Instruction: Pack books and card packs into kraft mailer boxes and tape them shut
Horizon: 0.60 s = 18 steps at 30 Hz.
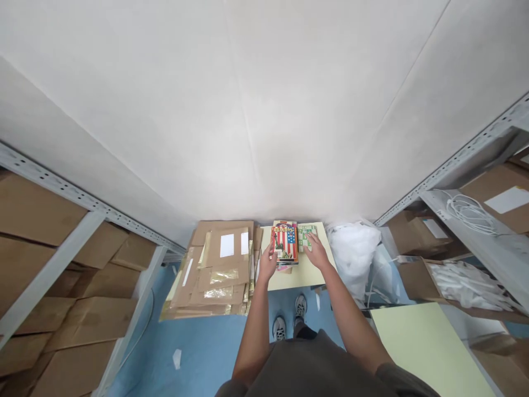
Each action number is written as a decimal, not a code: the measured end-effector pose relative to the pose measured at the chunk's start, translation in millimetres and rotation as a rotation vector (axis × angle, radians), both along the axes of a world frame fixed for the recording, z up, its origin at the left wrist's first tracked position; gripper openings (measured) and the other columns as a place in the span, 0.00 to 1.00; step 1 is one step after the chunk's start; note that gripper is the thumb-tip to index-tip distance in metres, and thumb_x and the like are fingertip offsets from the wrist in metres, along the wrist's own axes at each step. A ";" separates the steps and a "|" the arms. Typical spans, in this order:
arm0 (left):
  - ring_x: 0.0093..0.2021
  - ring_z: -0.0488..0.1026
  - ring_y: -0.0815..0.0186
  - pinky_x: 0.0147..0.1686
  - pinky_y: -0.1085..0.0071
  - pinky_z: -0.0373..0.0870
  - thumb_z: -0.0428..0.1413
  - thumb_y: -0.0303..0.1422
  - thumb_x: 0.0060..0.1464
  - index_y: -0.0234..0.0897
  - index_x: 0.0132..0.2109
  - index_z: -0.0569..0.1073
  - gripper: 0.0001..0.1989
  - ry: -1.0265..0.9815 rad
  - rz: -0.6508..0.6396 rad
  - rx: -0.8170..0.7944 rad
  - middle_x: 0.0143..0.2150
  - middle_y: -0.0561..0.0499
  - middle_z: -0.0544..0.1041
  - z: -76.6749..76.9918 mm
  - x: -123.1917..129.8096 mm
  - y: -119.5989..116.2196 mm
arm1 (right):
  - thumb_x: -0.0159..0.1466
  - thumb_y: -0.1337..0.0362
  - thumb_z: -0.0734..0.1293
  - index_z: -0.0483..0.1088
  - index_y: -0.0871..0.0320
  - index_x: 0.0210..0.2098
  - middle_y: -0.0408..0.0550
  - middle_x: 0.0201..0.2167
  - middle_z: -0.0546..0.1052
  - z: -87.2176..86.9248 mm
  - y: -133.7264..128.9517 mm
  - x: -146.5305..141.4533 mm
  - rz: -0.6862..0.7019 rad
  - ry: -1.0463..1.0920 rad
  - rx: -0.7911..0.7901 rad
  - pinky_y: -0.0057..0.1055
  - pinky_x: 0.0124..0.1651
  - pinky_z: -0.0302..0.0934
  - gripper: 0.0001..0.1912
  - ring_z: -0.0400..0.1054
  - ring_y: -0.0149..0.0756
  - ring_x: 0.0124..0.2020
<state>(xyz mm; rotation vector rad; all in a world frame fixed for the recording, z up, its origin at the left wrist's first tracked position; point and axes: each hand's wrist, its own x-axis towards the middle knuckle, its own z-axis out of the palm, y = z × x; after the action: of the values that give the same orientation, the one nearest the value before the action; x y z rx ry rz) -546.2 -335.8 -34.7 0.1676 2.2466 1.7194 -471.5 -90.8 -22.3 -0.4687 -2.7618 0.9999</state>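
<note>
A book with a red-and-white striped, starred blue cover lies on top of a small stack on the pale yellow table. My left hand grips its left edge, with the thumb near the cover. Just right of the stack lies a green-and-white patterned book or flat box; which one, I cannot tell. My right hand rests at its lower right side, fingers stretched out over it and holding nothing. Other covers show partly behind and under the striped book.
Flattened cardboard boxes are piled left of the table. A white plastic bag stands at its right. Shelving with cartons lines the left; more shelving is at right, near another pale yellow tabletop. A wall rises behind.
</note>
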 end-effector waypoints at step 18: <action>0.57 0.79 0.55 0.55 0.59 0.77 0.56 0.31 0.61 0.36 0.69 0.70 0.30 -0.151 -0.043 -0.305 0.66 0.37 0.76 -51.8 -43.0 24.1 | 0.70 0.63 0.63 0.56 0.53 0.77 0.50 0.80 0.51 -69.4 7.6 -48.3 0.145 -0.352 -0.137 0.49 0.77 0.50 0.36 0.41 0.52 0.80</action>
<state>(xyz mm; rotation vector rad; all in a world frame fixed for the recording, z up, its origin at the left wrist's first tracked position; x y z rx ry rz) -589.2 -311.7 -86.5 0.0163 2.3369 1.2995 -519.7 -83.3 -91.7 -0.5144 -3.0871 1.2543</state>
